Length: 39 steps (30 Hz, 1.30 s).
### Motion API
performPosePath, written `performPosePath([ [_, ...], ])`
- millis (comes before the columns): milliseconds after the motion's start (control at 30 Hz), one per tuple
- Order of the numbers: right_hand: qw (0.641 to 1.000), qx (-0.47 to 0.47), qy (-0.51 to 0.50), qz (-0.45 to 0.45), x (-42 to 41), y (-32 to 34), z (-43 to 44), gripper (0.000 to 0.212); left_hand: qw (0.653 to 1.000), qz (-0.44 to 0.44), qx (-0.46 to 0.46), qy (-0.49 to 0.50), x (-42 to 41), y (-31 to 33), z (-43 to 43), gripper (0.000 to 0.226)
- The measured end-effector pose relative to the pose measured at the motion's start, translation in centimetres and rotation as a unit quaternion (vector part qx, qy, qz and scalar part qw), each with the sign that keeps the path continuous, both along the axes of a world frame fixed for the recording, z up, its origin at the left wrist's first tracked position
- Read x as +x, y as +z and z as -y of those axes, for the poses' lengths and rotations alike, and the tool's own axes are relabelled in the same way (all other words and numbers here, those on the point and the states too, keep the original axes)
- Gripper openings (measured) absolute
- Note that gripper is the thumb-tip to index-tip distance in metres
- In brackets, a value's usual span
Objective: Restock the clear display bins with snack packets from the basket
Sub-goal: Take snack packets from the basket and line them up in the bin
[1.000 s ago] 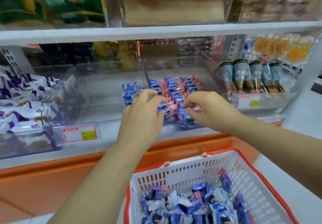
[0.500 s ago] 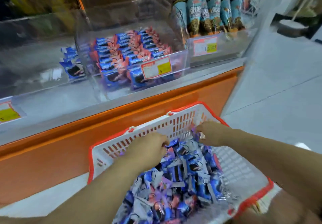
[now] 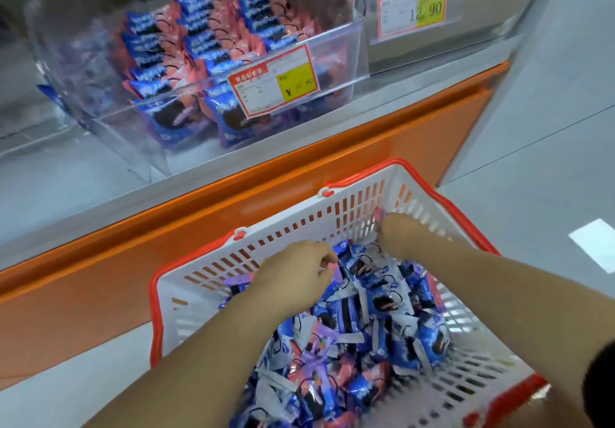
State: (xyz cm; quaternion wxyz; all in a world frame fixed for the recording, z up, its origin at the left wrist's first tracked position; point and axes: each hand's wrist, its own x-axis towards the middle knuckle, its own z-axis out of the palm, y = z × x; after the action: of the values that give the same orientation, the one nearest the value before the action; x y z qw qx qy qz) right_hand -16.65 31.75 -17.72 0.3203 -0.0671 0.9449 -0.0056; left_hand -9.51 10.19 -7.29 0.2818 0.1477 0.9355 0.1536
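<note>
**Two hands reach into a basket of snack packets below a half-filled display bin**

A person stands at a shop shelf with both bare arms stretched down into a white plastic basket (image 3: 299, 224) with a red rim, which sits near the viewer, just in front of the orange shelf base (image 3: 332, 148). The basket holds a loose heap of snack packets (image 3: 366, 327), mostly blue and white, with some pink and purple ones mixed in.

The left hand (image 3: 296, 274) lies on the far left part of the heap, its fingers curled among blue packets; whether they have closed on one cannot be told. The right hand (image 3: 402, 238) is in the far right corner, by the basket's slotted wall, knuckles up and fingers bent down out of sight, so its grip cannot be told either.

Farther off, on the grey shelf above the orange base, stands a clear display bin (image 3: 346, 44). Inside it, blue and pink packets stand in tidy rows. A red-bordered price label (image 3: 274, 81) with a yellow patch is fixed to its front. To the right, a second price label (image 3: 412, 5) marks a neighbouring bin.
</note>
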Motion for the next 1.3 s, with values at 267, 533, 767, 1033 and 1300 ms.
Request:
performPosePath([
  [267, 0.967, -0.199, -0.071, -0.142, 1.6, 6.7, -1.0, 0.029, 0.998, -0.065, 0.024, 0.007, -0.1, 4.4, 0.3, 0.031],
  [533, 0.890, -0.424, -0.082, -0.145, 6.2, 19.6, 2.2, 0.019, 0.969, -0.157, 0.175, 0.076, 2.0, 13.6, 3.2, 0.037],
  [767, 0.858, -0.476, -0.010, -0.192, 8.2, 30.2, 6.2, 0.017, 0.907, -0.076, 0.388, 0.146, 4.2, 17.3, 5.5, 0.072],
  [1033, 0.814, -0.516, 0.021, -0.267, 8.3, 35.2, 9.3, 0.023, 0.834, -0.117, 0.501, 0.201, 3.3, 20.2, 8.5, 0.046],
  [1300, 0.839, -0.417, 0.129, -0.324, 5.6, 37.1, 12.7, 0.042, 0.839, -0.364, 0.359, 0.186, 1.1, 22.9, 11.6, 0.043],
])
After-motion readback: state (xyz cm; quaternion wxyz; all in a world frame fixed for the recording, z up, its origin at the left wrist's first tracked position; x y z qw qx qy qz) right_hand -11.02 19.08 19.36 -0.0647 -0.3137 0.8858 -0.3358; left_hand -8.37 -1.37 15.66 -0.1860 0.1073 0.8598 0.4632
